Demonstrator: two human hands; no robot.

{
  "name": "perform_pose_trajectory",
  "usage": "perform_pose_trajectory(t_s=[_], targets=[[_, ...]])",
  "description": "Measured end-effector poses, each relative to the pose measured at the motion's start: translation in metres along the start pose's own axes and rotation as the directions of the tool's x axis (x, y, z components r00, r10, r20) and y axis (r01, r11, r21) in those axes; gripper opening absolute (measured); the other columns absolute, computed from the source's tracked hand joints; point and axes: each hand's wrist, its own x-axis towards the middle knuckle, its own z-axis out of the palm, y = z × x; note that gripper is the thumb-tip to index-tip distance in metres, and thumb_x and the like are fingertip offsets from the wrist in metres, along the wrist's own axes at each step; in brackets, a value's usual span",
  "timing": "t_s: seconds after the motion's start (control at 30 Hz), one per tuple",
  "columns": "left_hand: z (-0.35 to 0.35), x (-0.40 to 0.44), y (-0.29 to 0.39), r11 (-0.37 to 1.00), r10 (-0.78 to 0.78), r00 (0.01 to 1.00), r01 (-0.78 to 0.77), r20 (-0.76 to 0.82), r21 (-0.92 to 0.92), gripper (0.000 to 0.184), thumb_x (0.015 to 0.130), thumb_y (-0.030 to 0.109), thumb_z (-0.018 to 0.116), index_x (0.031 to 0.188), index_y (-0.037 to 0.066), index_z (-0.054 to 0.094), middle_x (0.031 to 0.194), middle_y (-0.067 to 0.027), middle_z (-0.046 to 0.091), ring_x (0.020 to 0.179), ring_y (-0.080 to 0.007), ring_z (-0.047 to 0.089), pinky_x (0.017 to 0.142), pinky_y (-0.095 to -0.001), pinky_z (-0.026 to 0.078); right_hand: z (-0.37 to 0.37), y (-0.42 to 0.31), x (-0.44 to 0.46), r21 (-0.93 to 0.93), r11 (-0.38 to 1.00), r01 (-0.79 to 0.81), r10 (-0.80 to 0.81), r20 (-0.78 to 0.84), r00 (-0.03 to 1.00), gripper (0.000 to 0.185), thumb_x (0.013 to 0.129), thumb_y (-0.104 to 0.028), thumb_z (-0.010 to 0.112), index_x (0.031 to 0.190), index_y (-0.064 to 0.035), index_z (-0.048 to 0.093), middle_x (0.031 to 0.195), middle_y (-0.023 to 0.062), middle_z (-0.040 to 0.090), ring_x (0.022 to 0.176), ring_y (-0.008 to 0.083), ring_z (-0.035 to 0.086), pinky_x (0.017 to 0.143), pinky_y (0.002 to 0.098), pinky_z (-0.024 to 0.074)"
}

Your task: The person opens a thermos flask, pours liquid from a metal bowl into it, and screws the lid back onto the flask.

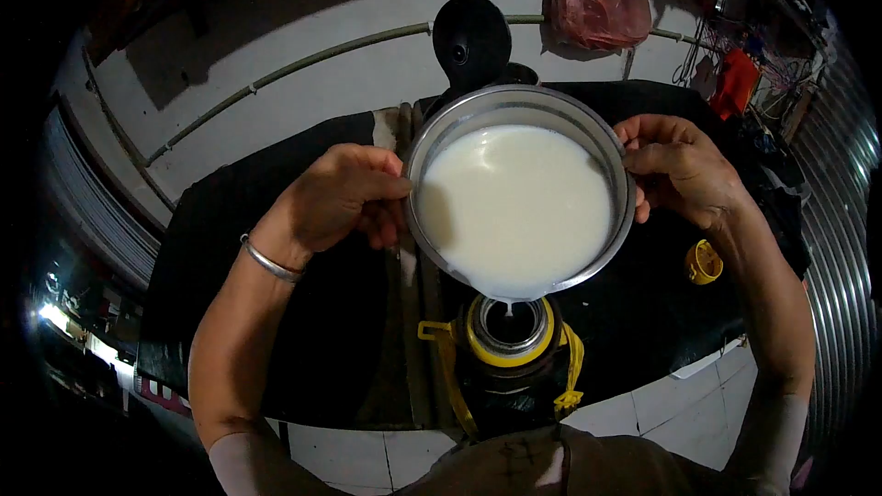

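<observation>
A round metal bowl (614, 248) holds a milky white liquid (524, 197) and tips toward me. My left hand (344, 193) pinches its left rim, fingers closed. On the opposite side, my right hand (680, 165) grips the right rim between thumb and fingers. Right below the bowl's near edge stands an open flask (514, 349) with a metal mouth and yellow collar. A thin trickle of the liquid hangs from the rim over that mouth. The flask has a yellow strap (571, 367). A silver bangle (271, 259) circles my left wrist.
A yellow cap (704, 263) lies on the black-covered table (340, 331), right of the flask. Behind the bowl rises a black rounded object (471, 41). A pink plastic bag (602, 7) hangs on the wall, crossed by a pipe (322, 57). Corrugated metal (841, 248) stands at right.
</observation>
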Motion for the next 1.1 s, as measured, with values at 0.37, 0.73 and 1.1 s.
perform_pose_trajectory(t_s=[0.37,0.73,1.1], targets=[[0.0005,-0.0018,0.0012,0.999,-0.028,1.000,0.029,0.007,-0.046,0.014,0.086,0.015,0.056,0.077,0.004,0.057,0.063,-0.0103,0.062,0.048,-0.0147,0.060,0.041,-0.0220,0.048,0.0029,-0.0040,-0.0021,0.012,1.000,-0.006,0.007,-0.042,0.999,0.022,0.079,0.000,0.053,0.101,0.0049,0.051,0.069,0.0099,0.059,0.047,0.0137,0.059,0.042,0.0265,0.0525],[0.0001,-0.0047,0.0016,0.997,-0.030,0.999,0.033,0.035,-0.066,0.015,0.085,0.017,0.058,0.078,0.005,0.056,0.065,-0.0098,0.062,0.050,-0.0146,0.061,0.043,-0.0228,0.048,-0.0007,-0.0029,-0.0038,-0.016,1.000,0.015,-0.015,-0.008,1.000,0.018,0.080,-0.005,0.055,0.096,0.0034,0.053,0.070,0.0082,0.060,0.051,0.0135,0.059,0.046,0.0267,0.0533],[0.0017,-0.0060,0.0043,0.998,-0.040,0.999,0.041,0.023,-0.055,0.015,0.086,0.017,0.057,0.077,0.005,0.056,0.065,-0.0107,0.063,0.049,-0.0144,0.061,0.042,-0.0219,0.048,-0.0028,-0.0039,-0.0054,-0.007,1.000,0.019,-0.019,0.024,1.000,0.016,0.080,-0.006,0.054,0.095,0.0024,0.054,0.068,0.0077,0.060,0.050,0.0132,0.059,0.046,0.0261,0.0531]])
